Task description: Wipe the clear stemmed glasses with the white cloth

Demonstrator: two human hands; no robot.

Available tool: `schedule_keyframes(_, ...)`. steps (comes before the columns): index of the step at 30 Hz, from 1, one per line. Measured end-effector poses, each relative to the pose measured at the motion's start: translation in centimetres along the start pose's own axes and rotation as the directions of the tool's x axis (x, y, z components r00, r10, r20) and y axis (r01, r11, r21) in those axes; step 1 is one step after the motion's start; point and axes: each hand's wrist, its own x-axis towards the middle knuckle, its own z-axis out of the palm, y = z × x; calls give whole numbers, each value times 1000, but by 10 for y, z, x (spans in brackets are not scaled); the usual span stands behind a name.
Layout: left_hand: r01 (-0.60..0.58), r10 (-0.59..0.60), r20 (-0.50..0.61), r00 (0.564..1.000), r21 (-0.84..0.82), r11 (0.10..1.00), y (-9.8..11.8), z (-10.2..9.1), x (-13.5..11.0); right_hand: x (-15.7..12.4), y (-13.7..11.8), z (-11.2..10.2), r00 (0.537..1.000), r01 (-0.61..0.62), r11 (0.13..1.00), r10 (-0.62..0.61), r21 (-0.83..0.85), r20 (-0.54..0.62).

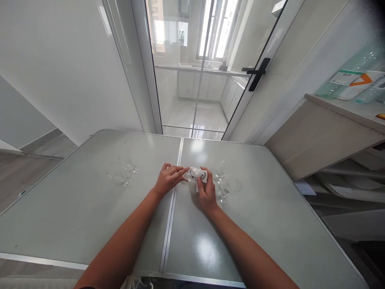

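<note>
My left hand grips one end of a clear wine glass held level just above the grey table. My right hand presses a small white cloth against the other end of that glass, fingers curled round it. Right of my right hand, two clear wine glasses stand or lie close together; one foot shows flat on the table. Two more clear glasses rest on the left half of the table, apart from my hands.
The folding table has a metal seam down its middle. A glass sliding door with a black handle stands beyond the far edge. A beige shelf unit with plastic bottles is at the right.
</note>
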Motion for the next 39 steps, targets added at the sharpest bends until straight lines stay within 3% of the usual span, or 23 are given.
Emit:
schedule_keyframes(3,-10,10,-2,1000,-1,1000,0,1,0,3,0,-2,993,-102,960,81,262,89)
schedule_keyframes(5,-21,21,7,1000,-6,1000,0,1,0,5,0,-4,986,-137,930,93,341,141)
schedule_keyframes(21,-28,29,17,999,-60,998,-1,2,0,4,1,2,991,-59,980,35,188,128)
schedule_keyframes(31,-64,64,-14,998,-16,998,2,-1,3,12,2,-6,977,-150,921,83,360,195)
schedule_keyframes(39,-55,56,30,998,-38,998,-2,1,0,14,10,0,993,-67,953,34,294,117)
